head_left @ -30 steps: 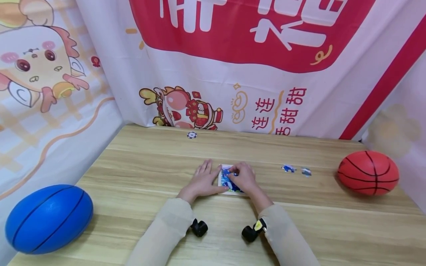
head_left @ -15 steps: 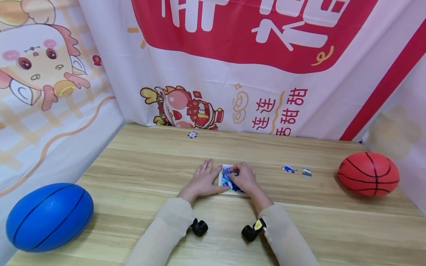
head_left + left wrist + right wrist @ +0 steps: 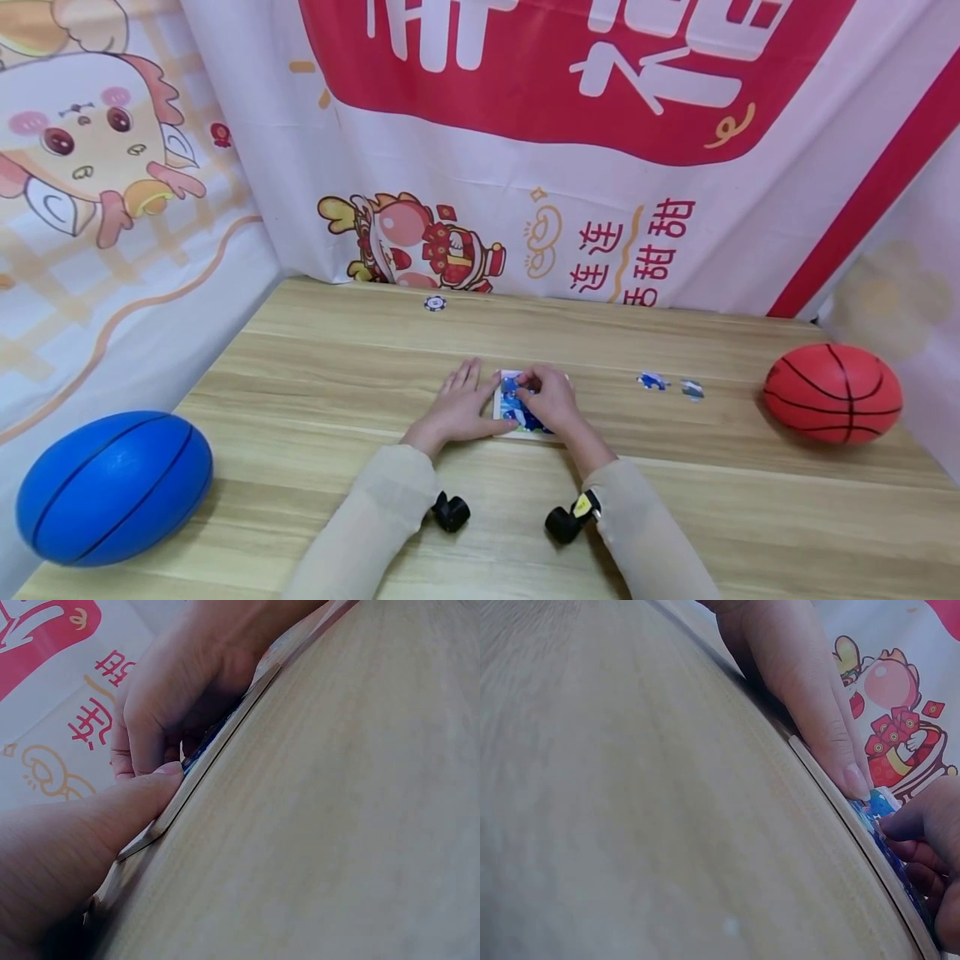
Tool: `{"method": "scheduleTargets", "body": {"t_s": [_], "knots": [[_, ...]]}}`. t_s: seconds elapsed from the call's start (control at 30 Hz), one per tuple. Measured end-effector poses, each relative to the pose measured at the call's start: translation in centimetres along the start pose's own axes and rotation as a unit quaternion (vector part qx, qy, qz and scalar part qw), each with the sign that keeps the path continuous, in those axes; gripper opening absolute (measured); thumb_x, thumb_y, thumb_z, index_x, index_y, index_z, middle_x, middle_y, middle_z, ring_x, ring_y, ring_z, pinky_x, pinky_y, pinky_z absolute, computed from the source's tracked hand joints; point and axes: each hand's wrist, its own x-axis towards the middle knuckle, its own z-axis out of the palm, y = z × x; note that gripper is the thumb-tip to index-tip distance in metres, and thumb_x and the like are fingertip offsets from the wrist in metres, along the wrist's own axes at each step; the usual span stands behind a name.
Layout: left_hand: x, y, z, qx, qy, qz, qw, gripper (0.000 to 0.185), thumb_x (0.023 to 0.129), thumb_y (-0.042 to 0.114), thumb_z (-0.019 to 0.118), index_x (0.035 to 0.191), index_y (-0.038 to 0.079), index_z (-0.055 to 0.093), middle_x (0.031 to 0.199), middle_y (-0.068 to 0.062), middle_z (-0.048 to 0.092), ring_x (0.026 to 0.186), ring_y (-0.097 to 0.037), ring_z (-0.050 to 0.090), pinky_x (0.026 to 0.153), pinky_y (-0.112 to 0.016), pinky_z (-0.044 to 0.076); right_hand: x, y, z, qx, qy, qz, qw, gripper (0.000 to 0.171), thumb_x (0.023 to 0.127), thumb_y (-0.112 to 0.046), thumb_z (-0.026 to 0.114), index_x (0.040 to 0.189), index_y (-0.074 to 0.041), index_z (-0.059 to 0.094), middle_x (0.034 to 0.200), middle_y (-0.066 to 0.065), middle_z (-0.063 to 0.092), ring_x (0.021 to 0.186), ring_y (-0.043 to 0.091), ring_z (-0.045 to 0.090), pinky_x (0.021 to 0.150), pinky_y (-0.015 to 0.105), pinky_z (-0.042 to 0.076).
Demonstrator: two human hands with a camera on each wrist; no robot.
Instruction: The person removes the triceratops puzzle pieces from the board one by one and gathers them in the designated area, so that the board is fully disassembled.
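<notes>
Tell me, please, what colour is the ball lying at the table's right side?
The ball is orange-red with black seam lines, clearest in the head view.

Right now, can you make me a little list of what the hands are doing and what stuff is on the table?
left hand: flat on the table, thumb against the puzzle board's left edge
right hand: fingers curled on the puzzle board, pressing a piece
loose puzzle pieces: two, right of the board
blue ball: near left
orange basketball: far right
small round token: by the backdrop
table: light wood
</notes>
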Motion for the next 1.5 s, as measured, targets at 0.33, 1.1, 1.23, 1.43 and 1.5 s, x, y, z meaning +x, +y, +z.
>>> {"method": "scheduleTargets", "body": {"t_s": [0.33,1.1,1.23,1.43,1.5], "knots": [[0.0,-0.1,-0.1,0.001,-0.001,-0.004,1.0000,0.085,0.073,0.067,0.043,0.138,0.018,0.019,0.142,-0.016,-0.003,0.127,-0.027,-0.008,0.100,-0.042,-0.001,0.0,-0.1,0.0,0.048,0.005,-0.014,0.999,0.030,0.072,0.000,0.065,0.101,-0.005,0.057,0.068,-0.001,0.055,0.066,0.016,0.050,0.067,0.032,0.041],[-0.1,-0.3,0.2,-0.013,-0.010,-0.011,0.9998,0.088,0.071,0.069,0.043,0.139,0.020,0.018,0.142,-0.015,-0.004,0.127,-0.027,-0.009,0.100,-0.041,-0.003,0.6,0.5,-5.4,0.077,-0.068,0.045,0.994,0.035,0.085,-0.009,0.054,0.120,-0.006,0.051,0.089,0.006,0.055,0.080,0.020,0.049,0.070,0.030,0.045],[-0.1,-0.2,0.1,-0.011,-0.008,-0.012,0.9998,0.088,0.071,0.069,0.043,0.139,0.020,0.017,0.142,-0.015,-0.005,0.127,-0.027,-0.009,0.100,-0.041,-0.003,0.5,1.3,-7.4,0.059,-0.053,0.040,0.996,0.035,0.085,-0.008,0.054,0.120,-0.006,0.051,0.089,0.008,0.054,0.081,0.021,0.048,0.068,0.030,0.044],[-0.1,-0.2,0.0,-0.008,-0.005,-0.008,0.9999,0.088,0.071,0.069,0.044,0.139,0.019,0.017,0.142,-0.015,-0.005,0.127,-0.027,-0.009,0.100,-0.041,-0.003,0.3,3.1,-9.9,0.043,-0.038,0.053,0.997,0.035,0.087,-0.009,0.051,0.122,-0.005,0.049,0.090,0.010,0.053,0.081,0.022,0.046,0.067,0.031,0.042],[0.0,-0.2,0.0,-0.007,-0.003,-0.005,1.0000,0.088,0.071,0.069,0.043,0.139,0.019,0.017,0.141,-0.015,-0.005,0.127,-0.027,-0.009,0.100,-0.041,-0.003,0.2,3.8,-10.5,0.042,-0.028,0.055,0.997,0.035,0.087,-0.010,0.051,0.121,-0.004,0.050,0.091,0.011,0.053,0.081,0.023,0.046,0.068,0.032,0.042]]}}
